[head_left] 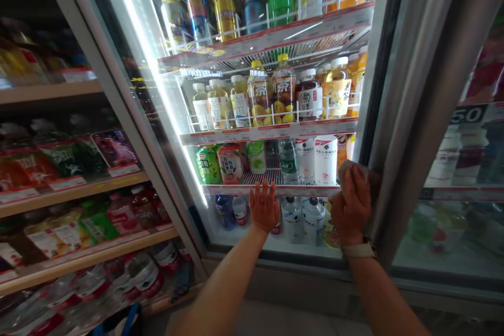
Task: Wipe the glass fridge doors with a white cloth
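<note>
My left hand [264, 207] is open, fingers spread flat against the glass door [236, 231] of a lit drinks cooler, level with the third shelf edge. My right hand [352, 205] is closed on a brownish cloth [350, 170], pressed to the glass beside the door's metal frame [409, 131]. A watch band circles my right wrist. Behind the glass stand bottles of tea [260, 97], green and white drink bottles [315, 160] and cans [224, 8] on wire shelves.
Open wooden shelves [79, 189] at left hold snack packets and bottled drinks. A second cooler door [464, 168] stands at right. Water bottles [303, 218] sit on the cooler's lowest shelf. Pale floor lies below my arms.
</note>
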Available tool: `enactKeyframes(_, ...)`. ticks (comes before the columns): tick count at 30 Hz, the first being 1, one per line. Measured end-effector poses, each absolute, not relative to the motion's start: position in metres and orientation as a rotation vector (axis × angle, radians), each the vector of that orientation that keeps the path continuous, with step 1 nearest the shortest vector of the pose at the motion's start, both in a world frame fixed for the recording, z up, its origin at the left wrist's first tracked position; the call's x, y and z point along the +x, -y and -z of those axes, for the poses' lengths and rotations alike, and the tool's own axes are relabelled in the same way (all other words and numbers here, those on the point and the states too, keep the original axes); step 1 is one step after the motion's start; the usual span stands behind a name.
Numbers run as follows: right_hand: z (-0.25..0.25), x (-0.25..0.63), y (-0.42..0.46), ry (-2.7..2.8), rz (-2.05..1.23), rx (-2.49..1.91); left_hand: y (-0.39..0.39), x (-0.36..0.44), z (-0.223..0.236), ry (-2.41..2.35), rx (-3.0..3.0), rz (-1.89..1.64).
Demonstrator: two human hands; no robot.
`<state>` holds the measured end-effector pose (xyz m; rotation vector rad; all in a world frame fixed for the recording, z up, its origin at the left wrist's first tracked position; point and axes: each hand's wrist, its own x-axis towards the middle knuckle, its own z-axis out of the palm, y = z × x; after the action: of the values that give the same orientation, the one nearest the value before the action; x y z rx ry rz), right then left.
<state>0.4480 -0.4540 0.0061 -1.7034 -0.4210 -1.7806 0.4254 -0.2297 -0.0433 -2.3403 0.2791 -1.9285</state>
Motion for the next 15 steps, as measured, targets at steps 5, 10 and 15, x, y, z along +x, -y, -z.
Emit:
enactKeyframes(5,0.016,0.439,0.410,0.665,1.645,-1.764,0.229,0.425,0.043,-0.292,-2.344,1.929)
enactKeyframes(10,0.058,0.428,0.391,1.034,1.514,-1.898,0.229,0.425,0.042,-0.282,-2.331,1.938)
enactKeyframes(15,0.092,0.424,0.404,1.227,1.435,-1.992,0.231,0.424,0.039,-0.302,-2.317,1.961)
